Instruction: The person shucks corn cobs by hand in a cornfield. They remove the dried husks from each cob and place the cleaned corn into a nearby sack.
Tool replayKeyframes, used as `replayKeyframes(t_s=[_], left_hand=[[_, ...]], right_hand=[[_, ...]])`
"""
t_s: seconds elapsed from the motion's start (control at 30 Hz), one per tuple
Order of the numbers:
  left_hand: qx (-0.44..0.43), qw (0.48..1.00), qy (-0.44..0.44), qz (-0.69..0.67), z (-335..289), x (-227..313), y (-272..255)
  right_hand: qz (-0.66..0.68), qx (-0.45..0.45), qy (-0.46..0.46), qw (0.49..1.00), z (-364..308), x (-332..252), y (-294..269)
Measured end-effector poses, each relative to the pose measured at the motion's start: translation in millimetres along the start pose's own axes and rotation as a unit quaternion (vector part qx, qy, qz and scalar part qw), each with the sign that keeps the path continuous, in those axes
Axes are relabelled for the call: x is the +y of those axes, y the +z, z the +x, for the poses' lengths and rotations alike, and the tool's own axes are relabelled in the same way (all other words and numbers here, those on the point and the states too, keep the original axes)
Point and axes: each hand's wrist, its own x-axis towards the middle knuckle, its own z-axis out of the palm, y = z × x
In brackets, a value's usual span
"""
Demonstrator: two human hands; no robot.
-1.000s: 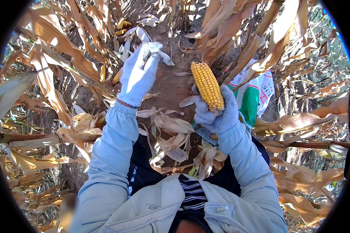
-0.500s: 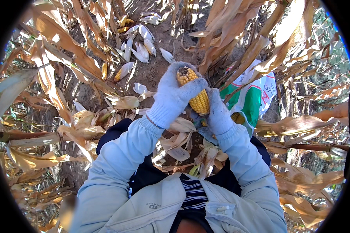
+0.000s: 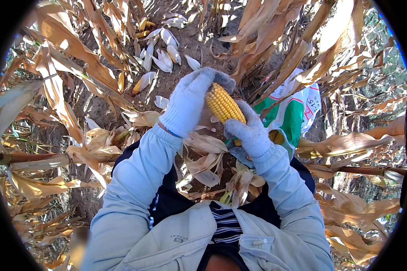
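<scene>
A yellow ear of corn [image 3: 224, 105], bare of its husk, is tilted between my two gloved hands. My left hand [image 3: 190, 97], in a pale knitted glove, has its fingers curled over the ear's upper end and hides that tip. Around the lower end, my right hand [image 3: 252, 134] is closed, with its thumb and fingers on the kernels. Loose dry husks [image 3: 205, 158] lie below the hands, between my legs.
To the right stands a green and white sack [image 3: 294, 119] with yellow corn [image 3: 276, 137] at its mouth. Several pale-husked ears [image 3: 165, 58] lie on the soil at the far left. Dry corn stalks and leaves [image 3: 276, 40] crowd both sides.
My left hand has shifted up and left, and its fingers now cover the dark tip that showed before. My right hand has turned around the lower end, leaving the middle kernels uncovered.
</scene>
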Motion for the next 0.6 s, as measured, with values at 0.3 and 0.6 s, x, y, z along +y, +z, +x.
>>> replayKeyframes(t_s=[0.3, 0.6], left_hand=[[0.135, 0.975, -0.055, 0.165, 6.8, 2.9, -15.5], [0.026, 0.963, 0.077, 0.258, 2.1, -31.6, 2.9]], right_hand=[[0.286, 0.011, 0.044, 0.957, 2.7, 17.2, -9.2], [0.332, 0.023, 0.093, 0.938, 8.2, 15.7, -4.6]])
